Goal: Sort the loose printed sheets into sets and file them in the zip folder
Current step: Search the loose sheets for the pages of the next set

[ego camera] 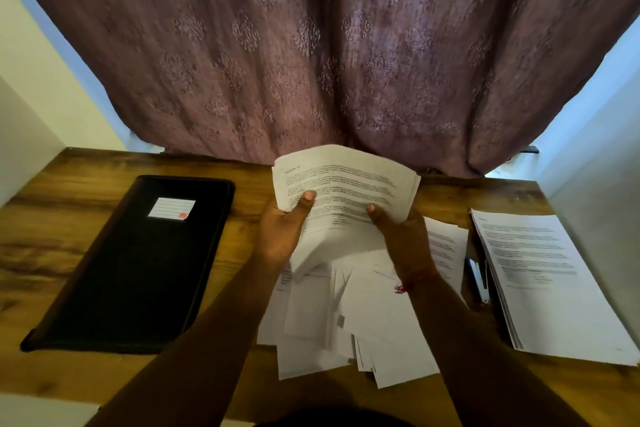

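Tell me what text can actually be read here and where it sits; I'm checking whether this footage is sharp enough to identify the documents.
Nothing is legible.
Held sheets, gripped by left hand and right hand: printed paragraphs under a heading, all blurred.
Sorted stack on the right: printed lines, too small.
Loose sheets: mostly blank sides, print unreadable.
Zip folder label: ruled lines and a red mark, no words visible.

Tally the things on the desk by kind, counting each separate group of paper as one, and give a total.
Zip folder: 1
Stapler: 1
Paper groups: 3, namely the held bundle gripped by the left hand and right hand, the loose heap, and the neat stack
Total: 5
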`<move>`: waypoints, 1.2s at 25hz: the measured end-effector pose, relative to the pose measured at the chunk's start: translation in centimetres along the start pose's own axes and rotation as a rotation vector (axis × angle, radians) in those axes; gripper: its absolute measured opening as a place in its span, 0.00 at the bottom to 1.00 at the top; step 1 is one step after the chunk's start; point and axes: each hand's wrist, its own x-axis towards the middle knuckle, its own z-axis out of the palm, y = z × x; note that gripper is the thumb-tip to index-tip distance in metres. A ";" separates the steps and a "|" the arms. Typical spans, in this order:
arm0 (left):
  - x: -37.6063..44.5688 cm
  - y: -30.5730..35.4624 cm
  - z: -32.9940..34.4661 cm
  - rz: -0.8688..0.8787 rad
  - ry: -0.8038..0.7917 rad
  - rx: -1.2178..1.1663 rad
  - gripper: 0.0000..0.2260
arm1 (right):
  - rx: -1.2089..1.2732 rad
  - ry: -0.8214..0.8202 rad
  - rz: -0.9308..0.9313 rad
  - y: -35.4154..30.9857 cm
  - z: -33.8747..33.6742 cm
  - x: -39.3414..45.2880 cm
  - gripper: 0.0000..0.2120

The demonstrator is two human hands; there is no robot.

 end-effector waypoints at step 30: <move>0.5 5.3 -1.7 0.464 -0.080 0.315 0.15 | -0.406 0.008 -0.403 -5.8 -3.8 2.8 0.13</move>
